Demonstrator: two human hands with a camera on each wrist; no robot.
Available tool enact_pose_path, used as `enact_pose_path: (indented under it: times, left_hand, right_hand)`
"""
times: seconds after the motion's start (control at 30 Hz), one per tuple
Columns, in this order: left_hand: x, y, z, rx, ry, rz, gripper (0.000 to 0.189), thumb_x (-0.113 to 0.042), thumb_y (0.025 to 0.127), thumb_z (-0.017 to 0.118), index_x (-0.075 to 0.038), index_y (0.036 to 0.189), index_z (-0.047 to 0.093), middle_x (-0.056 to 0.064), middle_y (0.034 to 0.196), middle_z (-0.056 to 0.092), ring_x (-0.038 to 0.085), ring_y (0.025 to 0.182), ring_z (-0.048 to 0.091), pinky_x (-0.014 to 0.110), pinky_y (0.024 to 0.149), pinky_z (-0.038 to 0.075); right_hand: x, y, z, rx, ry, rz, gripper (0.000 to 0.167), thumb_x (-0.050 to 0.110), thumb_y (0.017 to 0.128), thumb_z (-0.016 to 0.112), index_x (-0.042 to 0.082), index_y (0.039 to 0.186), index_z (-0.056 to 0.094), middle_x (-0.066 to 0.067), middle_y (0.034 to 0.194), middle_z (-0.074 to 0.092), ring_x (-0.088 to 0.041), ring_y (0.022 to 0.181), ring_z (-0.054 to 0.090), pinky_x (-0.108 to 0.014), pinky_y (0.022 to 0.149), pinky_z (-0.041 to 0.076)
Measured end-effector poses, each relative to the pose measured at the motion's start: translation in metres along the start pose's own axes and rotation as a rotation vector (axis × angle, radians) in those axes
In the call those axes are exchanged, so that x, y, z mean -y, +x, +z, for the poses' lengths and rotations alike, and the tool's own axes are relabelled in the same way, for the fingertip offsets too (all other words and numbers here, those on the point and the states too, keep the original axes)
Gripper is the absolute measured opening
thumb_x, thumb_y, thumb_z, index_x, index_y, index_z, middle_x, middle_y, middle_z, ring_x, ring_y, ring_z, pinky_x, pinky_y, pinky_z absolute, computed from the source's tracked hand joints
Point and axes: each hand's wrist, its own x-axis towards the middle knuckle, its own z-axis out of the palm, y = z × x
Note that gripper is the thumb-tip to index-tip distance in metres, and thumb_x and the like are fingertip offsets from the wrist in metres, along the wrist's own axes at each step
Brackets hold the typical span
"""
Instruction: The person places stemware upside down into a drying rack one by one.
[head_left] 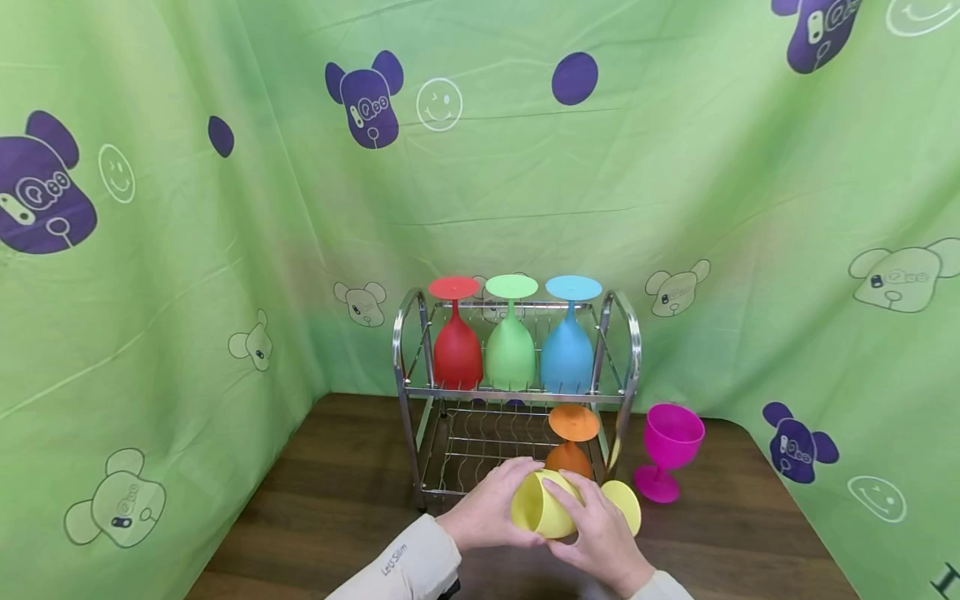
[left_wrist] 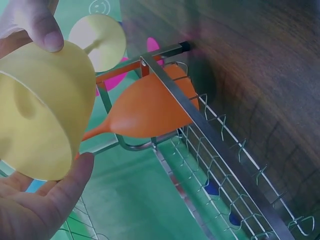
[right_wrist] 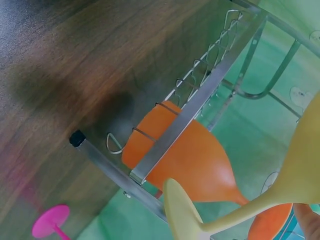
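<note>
A yellow wine goblet lies sideways between both hands, its mouth to the left and its round foot to the right. My left hand grips the bowl near the rim, while my right hand holds the bowl on the other side. Just behind them an orange goblet stands upside down on the lower tier of the metal rack; the left wrist view shows its orange bowl against the wires. On the upper tier, red, green and blue goblets stand inverted in a row.
A magenta goblet stands upright on the dark wooden table, right of the rack. Green printed cloth surrounds the table at the back and sides. Wire dividers run along the lower tier.
</note>
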Motion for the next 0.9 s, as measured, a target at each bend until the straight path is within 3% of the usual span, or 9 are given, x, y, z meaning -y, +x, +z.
enact_pose_path:
  times: [0.17,0.4,0.47,0.57,0.63,0.7,0.83,0.9]
  left_hand:
    - [0.002,0.000,0.002,-0.015,-0.008,-0.001,0.073,-0.027,0.067,0.084,-0.007,0.128,0.050,0.007,0.125,0.053,0.015,0.114,0.049,0.025,0.092,0.043]
    - [0.002,-0.002,-0.001,-0.031,-0.059,-0.061,0.070,-0.026,0.063,0.087,-0.008,0.122,0.054,0.003,0.118,0.053,0.008,0.102,0.050,0.018,0.082,0.045]
    - [0.003,-0.003,-0.003,-0.040,-0.069,-0.074,0.071,-0.026,0.062,0.087,-0.008,0.122,0.054,0.003,0.117,0.053,0.008,0.100,0.051,0.018,0.080,0.045]
    - [0.003,-0.005,-0.005,-0.052,-0.105,-0.090,0.070,-0.025,0.062,0.087,-0.008,0.122,0.054,0.005,0.118,0.053,0.009,0.099,0.051,0.019,0.080,0.045]
    - [0.004,-0.006,-0.005,-0.062,-0.126,-0.100,0.070,-0.025,0.062,0.087,-0.008,0.121,0.054,0.006,0.118,0.053,0.010,0.099,0.052,0.020,0.081,0.046]
    - [0.004,-0.007,-0.006,-0.075,-0.148,-0.107,0.069,-0.024,0.062,0.087,-0.008,0.121,0.054,0.007,0.118,0.053,0.011,0.099,0.052,0.021,0.082,0.046]
    - [0.006,-0.011,-0.005,-0.111,-0.184,-0.130,0.069,-0.022,0.062,0.088,-0.008,0.120,0.053,0.007,0.117,0.053,0.011,0.098,0.052,0.023,0.081,0.047]
    - [0.007,-0.013,-0.005,-0.140,-0.206,-0.139,0.069,-0.020,0.061,0.088,-0.007,0.120,0.053,0.005,0.116,0.053,0.011,0.098,0.052,0.025,0.082,0.048]
  right_hand:
    - [0.000,-0.001,0.001,0.044,-0.004,0.022,0.064,0.059,0.092,0.037,0.007,0.119,0.062,-0.015,0.111,0.058,-0.027,0.090,0.059,-0.038,0.068,0.050]
    - [0.002,0.001,0.001,0.067,-0.016,0.024,0.066,0.061,0.091,0.040,0.006,0.121,0.061,-0.013,0.111,0.058,-0.024,0.087,0.061,-0.036,0.066,0.051]
    - [0.003,0.002,0.000,0.063,-0.009,0.027,0.065,0.060,0.088,0.051,0.005,0.122,0.060,-0.012,0.111,0.059,-0.024,0.086,0.061,-0.036,0.065,0.051]
    - [0.003,0.002,-0.002,0.066,0.002,0.057,0.070,0.051,0.071,0.076,0.005,0.122,0.060,-0.011,0.112,0.059,-0.023,0.087,0.061,-0.033,0.068,0.051]
    - [0.004,0.001,-0.004,0.056,0.017,0.085,0.075,0.047,0.065,0.082,0.003,0.121,0.060,-0.011,0.112,0.059,-0.022,0.089,0.060,-0.029,0.071,0.051]
    - [0.006,-0.002,-0.005,0.044,0.022,0.124,0.071,0.051,0.070,0.077,0.002,0.119,0.060,-0.010,0.111,0.059,-0.022,0.090,0.059,-0.025,0.076,0.049]
    - [0.010,-0.006,-0.003,-0.023,0.034,0.185,0.070,0.061,0.088,0.046,-0.002,0.114,0.061,-0.012,0.107,0.059,-0.023,0.092,0.056,-0.018,0.089,0.040]
    - [0.013,-0.006,0.000,-0.081,0.046,0.204,0.068,0.058,0.090,0.046,-0.004,0.110,0.061,-0.013,0.104,0.059,-0.024,0.092,0.054,-0.014,0.094,0.034]
